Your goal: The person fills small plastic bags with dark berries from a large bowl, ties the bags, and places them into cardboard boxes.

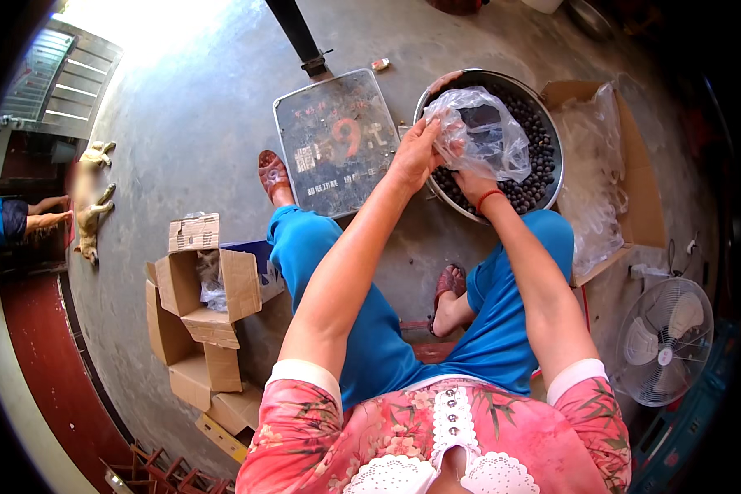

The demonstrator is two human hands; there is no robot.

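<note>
A clear plastic bag point(500, 142) is spread over a round metal basin point(559, 185) holding many small dark round fruits point(534, 129). My left hand point(417, 151) grips the bag's near left edge, thumb and fingers pinched on the plastic. Lower and to the right, my right hand point(472, 185), with a red cord at the wrist, reaches into the basin at the fruits beneath the bag's edge. Its fingers are partly hidden by the plastic, so whether they hold anything is unclear.
A platform scale point(321, 148) stands left of the basin. At right are a carton of plastic bags point(645, 191) and a fan point(665, 343). Open cardboard boxes point(179, 290) stand at left. Farther left, a dog point(88, 216) lies near another person's legs point(49, 213).
</note>
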